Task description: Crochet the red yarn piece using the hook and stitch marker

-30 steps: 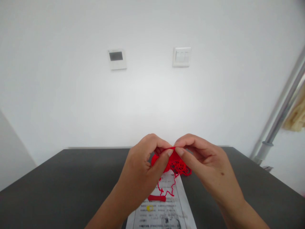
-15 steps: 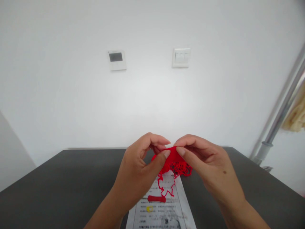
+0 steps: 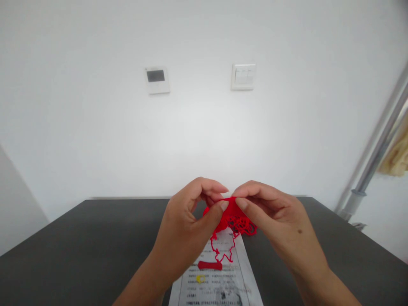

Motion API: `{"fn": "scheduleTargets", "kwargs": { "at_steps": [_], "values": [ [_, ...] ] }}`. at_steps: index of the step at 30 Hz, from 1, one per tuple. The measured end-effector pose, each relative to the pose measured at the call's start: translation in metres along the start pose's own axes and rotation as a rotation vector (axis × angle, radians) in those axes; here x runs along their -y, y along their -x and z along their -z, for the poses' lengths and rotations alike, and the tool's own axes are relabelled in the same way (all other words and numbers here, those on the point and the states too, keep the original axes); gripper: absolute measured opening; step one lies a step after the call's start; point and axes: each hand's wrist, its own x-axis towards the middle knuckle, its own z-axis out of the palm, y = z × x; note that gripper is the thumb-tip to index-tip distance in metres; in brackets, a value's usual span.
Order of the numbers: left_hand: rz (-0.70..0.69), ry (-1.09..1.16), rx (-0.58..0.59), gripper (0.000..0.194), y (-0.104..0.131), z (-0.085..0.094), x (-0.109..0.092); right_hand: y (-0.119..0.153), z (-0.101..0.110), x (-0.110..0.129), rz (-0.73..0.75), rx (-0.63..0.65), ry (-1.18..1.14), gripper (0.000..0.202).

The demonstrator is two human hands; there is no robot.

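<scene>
Between my hands a small piece of red yarn work (image 3: 231, 204), apparently crocheted, is stretched along its upper edge. My left hand (image 3: 188, 221) pinches its left end between thumb and fingers, and my right hand (image 3: 280, 221) pinches the right end. Behind and below hangs a loose tangle of red yarn (image 3: 244, 225), partly covered by the hands. A thin red strand (image 3: 231, 257) trails down onto a printed sheet of paper (image 3: 229, 282). On that sheet lies a crochet hook with a red handle (image 3: 209, 265), its thin shaft partly hidden by my left hand.
A small yellow item (image 3: 200, 279), perhaps a stitch marker, rests on the paper. The dark table (image 3: 127, 229) reaches back to a white wall (image 3: 204, 136) carrying a thermostat panel (image 3: 157, 80) and a light switch (image 3: 243, 77). A grey pipe (image 3: 376, 157) runs along the right.
Hardly anything differs. Both hands keep their pinch on the red yarn work, and the whole view has shifted very slightly.
</scene>
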Motion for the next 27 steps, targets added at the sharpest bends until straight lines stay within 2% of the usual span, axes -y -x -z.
{"fn": "scheduleTargets", "kwargs": {
  "at_steps": [3,12,23,27],
  "values": [
    [0.01,-0.008,0.003,0.012,0.0003,0.0007,-0.0007,-0.0007,-0.0003,0.0006,-0.006,0.001,-0.006,0.011],
    [-0.077,-0.131,-0.017,0.018,0.0002,-0.0013,0.0017,-0.0009,0.0,-0.0005,-0.004,-0.001,0.027,0.008],
    [-0.007,-0.037,0.009,0.017,-0.0012,-0.0021,0.0016,0.0005,-0.0004,-0.0022,0.009,-0.011,-0.012,0.011],
    [-0.015,-0.07,0.029,0.018,-0.003,-0.0002,0.0018,-0.0006,-0.0014,-0.0011,0.009,-0.043,-0.033,0.009]
  ]
}}
